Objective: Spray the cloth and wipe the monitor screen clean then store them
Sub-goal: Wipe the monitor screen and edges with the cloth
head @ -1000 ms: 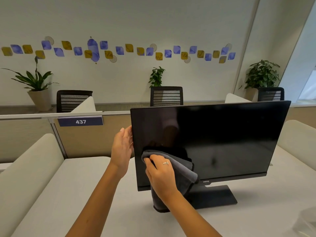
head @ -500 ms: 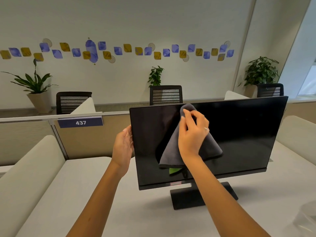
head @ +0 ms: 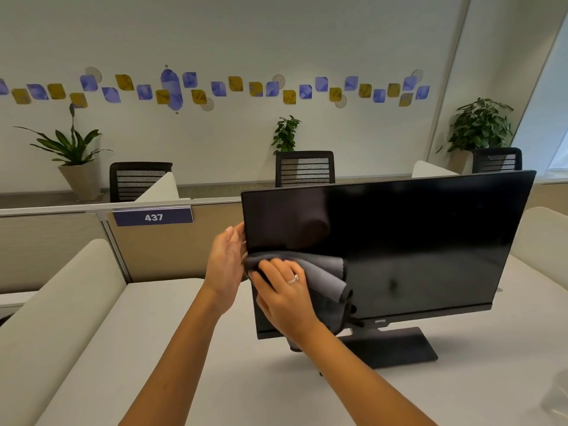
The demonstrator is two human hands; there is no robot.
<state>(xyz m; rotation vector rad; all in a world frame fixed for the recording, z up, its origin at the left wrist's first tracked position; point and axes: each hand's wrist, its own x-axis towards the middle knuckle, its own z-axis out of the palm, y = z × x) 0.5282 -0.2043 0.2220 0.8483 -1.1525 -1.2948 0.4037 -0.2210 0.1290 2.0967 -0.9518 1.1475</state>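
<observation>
A black monitor (head: 415, 241) stands on its flat base on the white desk, its dark screen facing me. A grey cloth (head: 325, 275) lies against the lower left of the screen. My right hand (head: 285, 293) presses the cloth onto the glass with its fingers spread flat over it. My left hand (head: 226, 264) holds the monitor's left edge, palm against the frame, just beside the cloth. The cloth's loose end hangs down past the bottom bezel. No spray bottle shows clearly; a faint clear shape (head: 558, 398) sits at the lower right edge.
The white desk (head: 147, 348) is bounded by padded side panels left and right and a divider with a "437" label (head: 153, 216) behind. Office chairs and potted plants stand beyond the divider.
My right hand has swept the cloth from the upper middle of the screen down to its lower left. My left hand has stayed on the monitor's left edge.
</observation>
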